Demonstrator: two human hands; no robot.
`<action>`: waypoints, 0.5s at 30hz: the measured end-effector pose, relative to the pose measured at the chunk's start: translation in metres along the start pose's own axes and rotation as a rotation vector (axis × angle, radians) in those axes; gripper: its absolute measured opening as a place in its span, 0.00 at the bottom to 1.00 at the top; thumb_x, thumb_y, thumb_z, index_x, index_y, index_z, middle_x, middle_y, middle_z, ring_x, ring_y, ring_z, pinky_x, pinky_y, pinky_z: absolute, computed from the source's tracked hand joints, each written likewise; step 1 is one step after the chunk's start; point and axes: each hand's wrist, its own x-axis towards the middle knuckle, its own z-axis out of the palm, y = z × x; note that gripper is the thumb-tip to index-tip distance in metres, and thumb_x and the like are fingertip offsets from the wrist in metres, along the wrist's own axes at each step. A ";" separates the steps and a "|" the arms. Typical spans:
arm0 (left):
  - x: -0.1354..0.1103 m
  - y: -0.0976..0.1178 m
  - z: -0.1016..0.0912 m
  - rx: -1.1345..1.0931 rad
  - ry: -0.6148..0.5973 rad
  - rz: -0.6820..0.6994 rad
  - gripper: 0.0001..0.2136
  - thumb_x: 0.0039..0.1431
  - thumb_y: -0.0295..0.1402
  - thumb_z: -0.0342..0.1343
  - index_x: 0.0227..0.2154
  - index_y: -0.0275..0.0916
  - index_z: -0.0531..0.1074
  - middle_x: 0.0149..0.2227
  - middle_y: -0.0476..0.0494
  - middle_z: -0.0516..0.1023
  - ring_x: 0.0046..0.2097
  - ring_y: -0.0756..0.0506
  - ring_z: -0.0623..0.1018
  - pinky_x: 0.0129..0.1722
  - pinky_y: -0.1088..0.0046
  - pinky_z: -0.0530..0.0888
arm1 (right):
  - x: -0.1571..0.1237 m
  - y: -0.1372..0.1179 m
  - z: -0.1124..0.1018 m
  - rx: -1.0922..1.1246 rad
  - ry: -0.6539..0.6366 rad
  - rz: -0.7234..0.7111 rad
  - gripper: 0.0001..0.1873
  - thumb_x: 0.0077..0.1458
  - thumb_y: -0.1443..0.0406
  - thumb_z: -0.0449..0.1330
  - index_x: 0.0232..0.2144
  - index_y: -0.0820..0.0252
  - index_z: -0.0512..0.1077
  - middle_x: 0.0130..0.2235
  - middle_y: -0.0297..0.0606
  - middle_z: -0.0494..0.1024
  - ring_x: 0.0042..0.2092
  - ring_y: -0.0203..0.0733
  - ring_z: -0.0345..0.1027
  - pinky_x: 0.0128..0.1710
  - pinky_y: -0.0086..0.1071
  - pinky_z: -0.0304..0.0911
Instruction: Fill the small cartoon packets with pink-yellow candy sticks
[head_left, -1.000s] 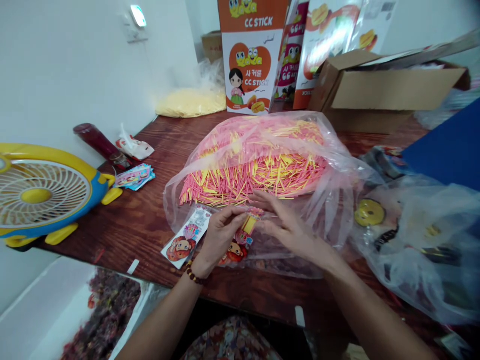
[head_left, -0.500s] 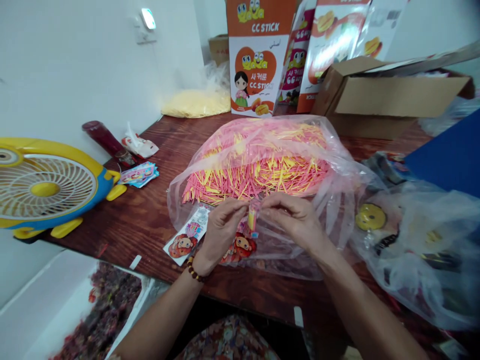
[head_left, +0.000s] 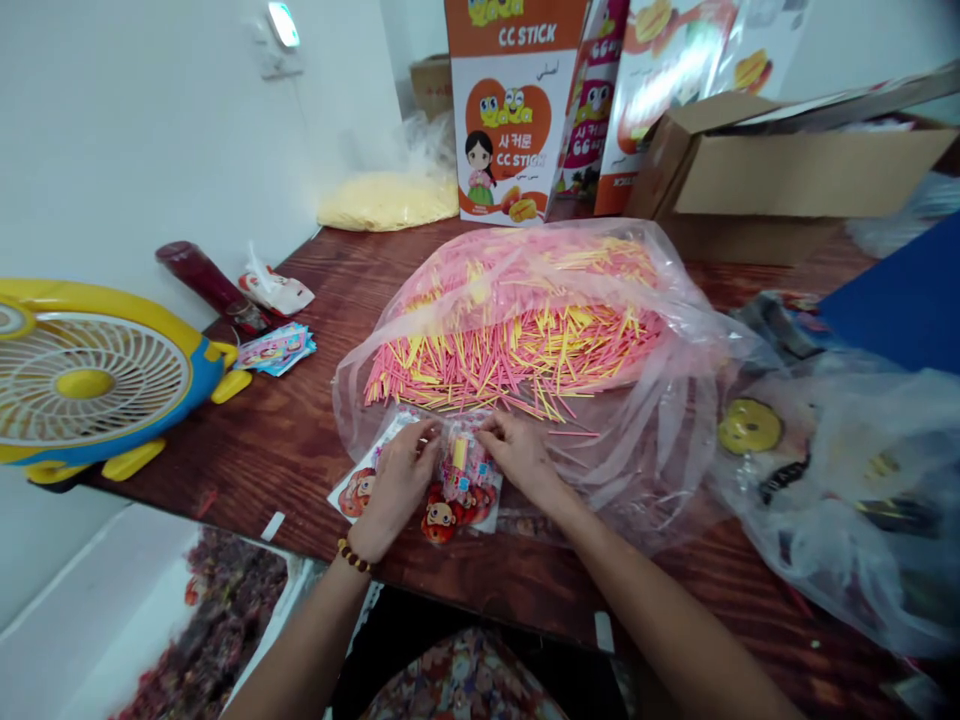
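Observation:
Between my hands is a small clear printed packet (head_left: 459,462) with a yellow piece showing in it. My left hand (head_left: 405,470) has its fingers pinched at the packet's left upper edge. On the opposite edge, the fingertips of my right hand (head_left: 517,455) are closed too. Under and below the packet lie flat printed bags with a red-haired cartoon figure (head_left: 439,515). A white printed sheet (head_left: 343,490) is partly covered by my left hand. Just beyond my hands, pink and yellow thin sticks (head_left: 487,360) spill from a large clear plastic bag (head_left: 637,480).
To the left stand a yellow and blue fan (head_left: 97,380), a dark red bottle (head_left: 206,280) and blue printed packets (head_left: 277,348). Printed cartons (head_left: 504,130) and an open cardboard box (head_left: 795,175) line the back. A white tub (head_left: 97,600) sits below the table's left edge.
Both hands have moved left and down with the packet, lowering it over the printed bags. More of those bags shows between my hands now.

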 end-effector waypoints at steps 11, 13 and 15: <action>0.002 -0.030 -0.029 0.762 0.045 -0.114 0.20 0.65 0.42 0.49 0.53 0.36 0.71 0.50 0.32 0.75 0.50 0.30 0.73 0.45 0.52 0.71 | 0.001 -0.003 -0.042 -0.464 0.060 0.024 0.10 0.62 0.58 0.55 0.40 0.55 0.74 0.34 0.34 0.80 0.34 0.40 0.72 0.31 0.30 0.54; 0.001 -0.031 -0.029 0.795 0.017 -0.156 0.21 0.65 0.44 0.49 0.54 0.35 0.70 0.51 0.31 0.73 0.51 0.30 0.72 0.45 0.52 0.71 | 0.007 0.007 -0.064 -0.557 0.134 0.024 0.12 0.64 0.59 0.53 0.40 0.56 0.74 0.37 0.36 0.80 0.36 0.41 0.72 0.33 0.31 0.55; 0.000 -0.029 -0.027 0.767 0.021 -0.197 0.22 0.65 0.44 0.49 0.55 0.35 0.68 0.52 0.31 0.73 0.52 0.30 0.71 0.45 0.52 0.70 | 0.017 0.017 -0.087 -0.722 0.198 0.015 0.13 0.64 0.62 0.51 0.42 0.59 0.74 0.42 0.42 0.79 0.42 0.44 0.71 0.39 0.32 0.57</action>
